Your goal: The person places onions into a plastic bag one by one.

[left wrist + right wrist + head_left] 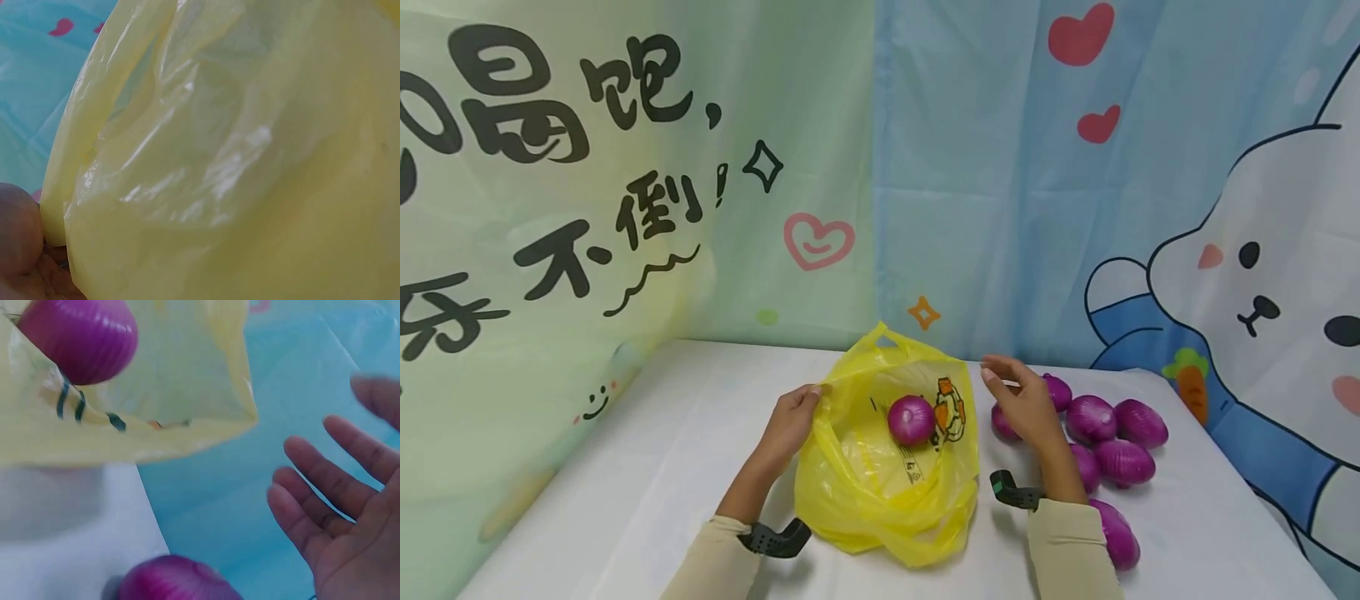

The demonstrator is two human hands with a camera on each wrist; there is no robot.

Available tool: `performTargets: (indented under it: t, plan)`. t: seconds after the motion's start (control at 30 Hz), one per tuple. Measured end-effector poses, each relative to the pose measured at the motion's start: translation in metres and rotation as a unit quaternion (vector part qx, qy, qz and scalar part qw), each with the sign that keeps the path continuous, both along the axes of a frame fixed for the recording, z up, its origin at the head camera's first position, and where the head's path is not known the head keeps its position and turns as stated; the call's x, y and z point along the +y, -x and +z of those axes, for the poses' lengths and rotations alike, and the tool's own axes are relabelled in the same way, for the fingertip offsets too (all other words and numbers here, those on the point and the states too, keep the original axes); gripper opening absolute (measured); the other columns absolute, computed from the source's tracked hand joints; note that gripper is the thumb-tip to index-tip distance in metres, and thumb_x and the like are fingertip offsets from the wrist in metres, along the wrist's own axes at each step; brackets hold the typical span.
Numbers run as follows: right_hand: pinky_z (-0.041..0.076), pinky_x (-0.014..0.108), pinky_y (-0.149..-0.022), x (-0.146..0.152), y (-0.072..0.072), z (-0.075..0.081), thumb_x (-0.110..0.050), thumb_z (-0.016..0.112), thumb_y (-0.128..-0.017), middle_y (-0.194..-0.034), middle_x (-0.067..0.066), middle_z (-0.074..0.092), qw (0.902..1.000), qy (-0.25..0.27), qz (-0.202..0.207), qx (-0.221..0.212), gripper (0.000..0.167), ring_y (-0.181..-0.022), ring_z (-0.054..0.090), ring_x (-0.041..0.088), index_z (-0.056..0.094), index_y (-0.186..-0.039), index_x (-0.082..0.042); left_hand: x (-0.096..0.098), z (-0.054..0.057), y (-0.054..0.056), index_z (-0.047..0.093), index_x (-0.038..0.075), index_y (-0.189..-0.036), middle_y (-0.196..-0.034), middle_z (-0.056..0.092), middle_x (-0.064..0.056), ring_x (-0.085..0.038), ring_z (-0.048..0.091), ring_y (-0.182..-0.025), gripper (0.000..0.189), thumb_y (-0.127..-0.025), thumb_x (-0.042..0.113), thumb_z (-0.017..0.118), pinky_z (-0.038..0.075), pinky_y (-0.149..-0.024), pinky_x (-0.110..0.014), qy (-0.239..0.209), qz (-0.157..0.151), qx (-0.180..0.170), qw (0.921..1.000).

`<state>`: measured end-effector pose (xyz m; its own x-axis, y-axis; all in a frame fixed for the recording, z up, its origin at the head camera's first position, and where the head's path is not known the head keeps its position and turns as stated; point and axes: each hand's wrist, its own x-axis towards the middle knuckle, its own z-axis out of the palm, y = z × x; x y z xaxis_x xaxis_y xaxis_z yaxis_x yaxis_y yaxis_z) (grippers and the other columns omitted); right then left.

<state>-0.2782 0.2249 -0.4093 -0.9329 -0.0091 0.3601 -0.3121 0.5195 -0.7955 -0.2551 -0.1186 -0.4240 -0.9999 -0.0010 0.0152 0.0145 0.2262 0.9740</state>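
Observation:
A yellow plastic bag stands on the white table with its mouth spread. At its upper left edge my left hand pinches the plastic between thumb and fingers. One purple onion shows in the bag's mouth; whether it rests on the plastic or is in the air I cannot tell. My right hand is just right of the bag, fingers extended and apart, holding nothing. In the left wrist view the bag fills most of the picture, with part of the thumb at the lower left.
Several purple onions lie on the table at the right, some partly behind the right hand and forearm. One onion lies nearer, beside the right sleeve. A printed cloth hangs behind the table.

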Motion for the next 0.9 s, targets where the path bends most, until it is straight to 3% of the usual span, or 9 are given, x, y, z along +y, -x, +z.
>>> performTargets:
  t: [0.13, 0.3, 0.57, 0.77, 0.9]
  plan:
    - [0.048, 0.038, -0.095, 0.011, -0.002, 0.001, -0.034, 0.059, -0.098, -0.130, 0.015, 0.058, 1.0000, 0.007, 0.001, 0.002, 0.047, -0.119, 0.053, 0.029, 0.053, -0.135, -0.005, 0.001, 0.002, -0.001, 0.061, 0.004, -0.126, -0.092, 0.061, -0.009, -0.019, 0.057, -0.074, 0.041, -0.105, 0.032, 0.040, 0.049, -0.066, -0.030, 0.002, 0.001, 0.002, 1.0000]
    - [0.039, 0.048, -0.104, 0.026, -0.004, 0.002, -0.032, 0.062, -0.096, -0.137, 0.018, 0.052, 0.9991, 0.008, -0.030, -0.028, 0.053, -0.128, 0.045, 0.034, 0.049, -0.138, -0.004, 0.001, 0.003, -0.002, 0.060, 0.004, -0.128, -0.094, 0.061, -0.010, -0.019, 0.058, -0.076, 0.041, -0.105, 0.031, 0.040, 0.050, -0.068, -0.030, 0.001, 0.000, -0.001, 1.0000]
    - [0.035, 0.058, -0.103, 0.039, -0.005, 0.000, -0.040, 0.065, -0.093, -0.148, 0.022, 0.038, 0.9883, -0.051, -0.030, -0.141, 0.068, -0.134, 0.035, 0.043, 0.038, -0.149, -0.010, 0.003, -0.001, 0.001, 0.062, 0.003, -0.125, -0.092, 0.061, -0.009, -0.018, 0.057, -0.074, 0.039, -0.105, 0.030, 0.041, 0.049, -0.066, -0.029, 0.005, -0.002, -0.004, 1.0000]
    - [0.034, 0.064, -0.100, 0.033, 0.000, -0.004, -0.035, 0.067, -0.091, -0.145, 0.028, 0.038, 0.9810, -0.124, 0.001, -0.149, 0.068, -0.132, 0.035, 0.047, 0.039, -0.147, -0.007, 0.003, 0.000, 0.000, 0.063, 0.005, -0.123, -0.092, 0.061, -0.009, -0.018, 0.057, -0.073, 0.038, -0.105, 0.029, 0.041, 0.049, -0.066, -0.028, 0.004, 0.003, -0.003, 1.0000]
    - [0.031, 0.067, -0.100, 0.028, 0.001, -0.006, -0.030, 0.069, -0.091, -0.144, 0.029, 0.039, 0.9771, -0.145, 0.006, -0.156, 0.065, -0.132, 0.034, 0.048, 0.041, -0.145, -0.007, 0.002, 0.001, 0.000, 0.062, 0.004, -0.123, -0.091, 0.061, -0.009, -0.018, 0.056, -0.073, 0.038, -0.105, 0.029, 0.041, 0.049, -0.065, -0.028, 0.006, 0.001, 0.000, 1.0000]
